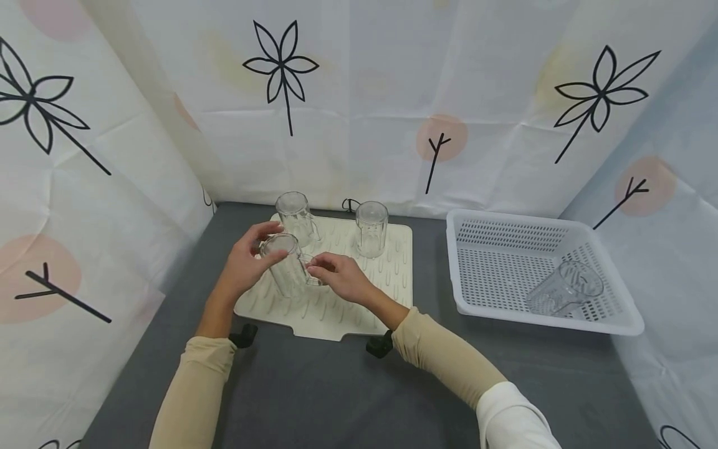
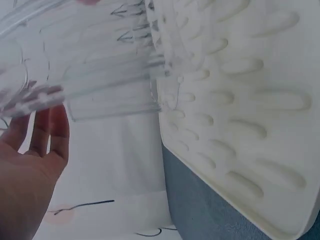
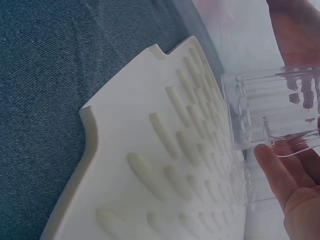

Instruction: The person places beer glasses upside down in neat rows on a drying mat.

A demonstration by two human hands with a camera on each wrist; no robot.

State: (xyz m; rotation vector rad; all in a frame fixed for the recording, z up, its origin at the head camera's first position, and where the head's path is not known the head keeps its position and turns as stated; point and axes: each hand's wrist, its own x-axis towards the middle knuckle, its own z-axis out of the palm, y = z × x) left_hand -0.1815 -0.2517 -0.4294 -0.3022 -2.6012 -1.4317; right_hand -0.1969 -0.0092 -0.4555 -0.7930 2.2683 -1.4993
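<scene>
A clear glass mug (image 1: 287, 274) stands over the front left of a cream ridged drying mat (image 1: 364, 315), its lower end right at the mat's surface. My left hand (image 1: 247, 259) grips the mug near its upper end, thumb on the near side and fingers around the far side. On the mug's right, my right hand (image 1: 343, 277) pinches the handle, which the right wrist view shows between thumb and fingers. Behind stand two more glass mugs, one at the back left (image 1: 296, 218) and another at the back right (image 1: 371, 229) of the mat.
A white perforated plastic basket (image 1: 457, 268) sits to the right of the mat, with one glass mug (image 1: 566, 288) lying tilted inside. The dark grey table (image 1: 314, 393) meets patterned white cloth (image 1: 381, 156) at the back and sides.
</scene>
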